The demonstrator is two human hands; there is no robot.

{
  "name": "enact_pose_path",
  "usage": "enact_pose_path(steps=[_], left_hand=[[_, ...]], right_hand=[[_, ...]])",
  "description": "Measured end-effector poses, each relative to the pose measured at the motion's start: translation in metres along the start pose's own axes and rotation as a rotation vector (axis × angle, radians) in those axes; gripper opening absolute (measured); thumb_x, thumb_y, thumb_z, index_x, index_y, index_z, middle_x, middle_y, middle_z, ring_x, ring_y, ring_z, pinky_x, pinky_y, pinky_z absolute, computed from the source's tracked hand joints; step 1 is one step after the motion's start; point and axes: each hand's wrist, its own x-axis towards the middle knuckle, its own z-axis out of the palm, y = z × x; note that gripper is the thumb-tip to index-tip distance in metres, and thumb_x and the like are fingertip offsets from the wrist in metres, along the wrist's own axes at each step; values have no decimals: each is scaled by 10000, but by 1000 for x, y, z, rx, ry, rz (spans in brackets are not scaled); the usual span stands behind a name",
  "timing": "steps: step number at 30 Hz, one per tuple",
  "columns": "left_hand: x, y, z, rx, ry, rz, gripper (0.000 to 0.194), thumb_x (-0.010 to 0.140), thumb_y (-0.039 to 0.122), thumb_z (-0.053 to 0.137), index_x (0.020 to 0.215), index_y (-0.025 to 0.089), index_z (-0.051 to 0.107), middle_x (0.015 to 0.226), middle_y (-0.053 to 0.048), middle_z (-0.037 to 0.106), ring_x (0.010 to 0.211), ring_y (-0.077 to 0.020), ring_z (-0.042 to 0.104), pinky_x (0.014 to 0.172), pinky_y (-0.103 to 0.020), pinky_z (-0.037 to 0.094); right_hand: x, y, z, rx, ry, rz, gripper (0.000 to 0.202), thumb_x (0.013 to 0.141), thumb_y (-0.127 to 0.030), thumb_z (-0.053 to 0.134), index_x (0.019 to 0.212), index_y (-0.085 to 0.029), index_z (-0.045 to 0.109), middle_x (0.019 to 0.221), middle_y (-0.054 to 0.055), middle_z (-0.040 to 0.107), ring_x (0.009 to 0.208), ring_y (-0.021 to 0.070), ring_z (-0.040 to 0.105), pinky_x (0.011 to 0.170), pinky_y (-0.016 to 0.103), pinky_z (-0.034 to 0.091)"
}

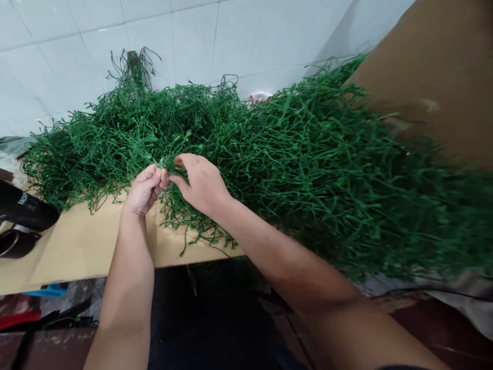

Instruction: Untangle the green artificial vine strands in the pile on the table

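Observation:
A long heap of green artificial plant stems (pixel 308 154), thin and cord-like with small knobbed tips, covers most of the cardboard surface (pixel 88 236). At the heap's front edge my left hand (pixel 144 187) is closed, its thumb and fingers pinching a few green stems. What lies inside its fingertips is mostly hidden. Just to its right, my right hand (pixel 202 182) is open and palm down, its thumb and curved fingers apart around loose strands. The two hands' fingertips are close together. More strands hang below them onto the cardboard.
On the left lie a black bottle (pixel 26 205) and a dark mug (pixel 17 242). White wall tiles (pixel 246 36) rise behind the heap. A large brown cardboard sheet (pixel 435 77) leans at the right. Below the left edge are blue (pixel 50 291) and red-handled (pixel 19 319) items.

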Motion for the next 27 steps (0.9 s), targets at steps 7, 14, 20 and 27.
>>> enact_pose_path(steps=[7,14,20,27], left_hand=[[2,3,0,-48,-28,20,310,722,317,687,554,138,499,514,23,394,525,-75,414,514,-194,361],[3,1,3,31,35,31,327,744,307,670,550,146,463,520,29,419,524,-68,421,519,-187,361],[5,-2,1,143,42,4,325,748,347,661,563,139,494,512,31,432,507,-53,417,480,-163,333],[8,-4,4,123,208,-92,295,762,445,607,756,149,610,658,6,582,578,-61,537,510,-153,401]], right_hand=[[-2,26,5,523,-24,319,133,765,-274,580,802,-151,546,682,15,609,571,102,523,586,261,425],[-6,21,1,904,38,293,303,768,-438,566,709,-142,543,586,-17,535,535,62,472,541,218,396],[-9,25,1,733,208,195,276,837,-393,493,735,-149,573,707,23,576,635,90,515,616,247,430],[-19,12,0,231,432,-196,226,861,-218,453,672,-147,555,800,78,551,795,139,513,715,287,442]])
